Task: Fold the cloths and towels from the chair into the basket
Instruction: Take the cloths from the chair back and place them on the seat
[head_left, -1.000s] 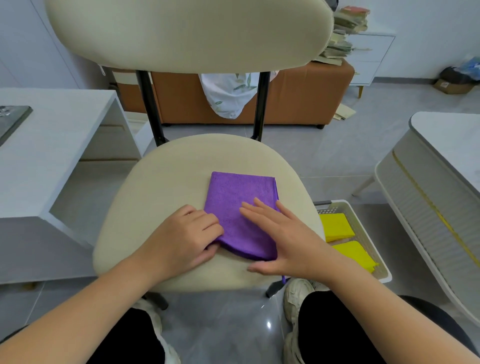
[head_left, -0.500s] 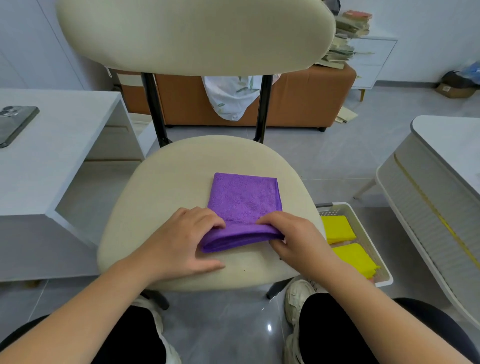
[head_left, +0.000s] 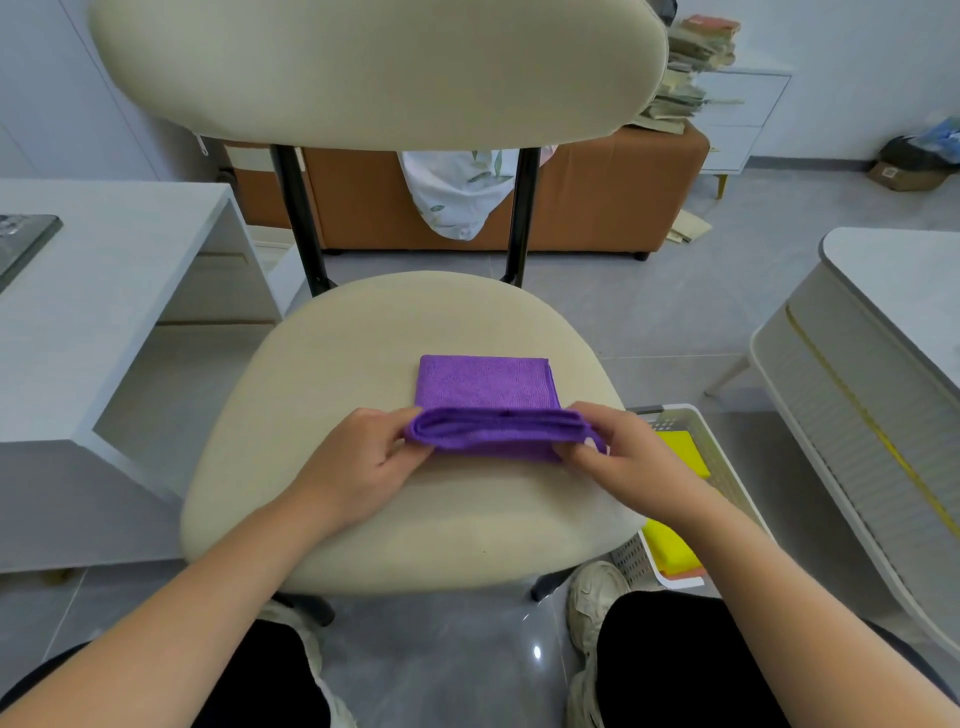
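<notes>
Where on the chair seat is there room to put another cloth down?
The seat is bare left of the purple cloth, out to its rim, and in a strip behind the cloth toward the black posts. The near middle is crowded: the left hand and right hand pinch the cloth's front fold there. The basket on the right holds yellow cloths.

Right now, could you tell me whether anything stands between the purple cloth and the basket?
Nothing visible: the left hand and right hand pinch the purple cloth, and the basket sits beside the chair.
</notes>
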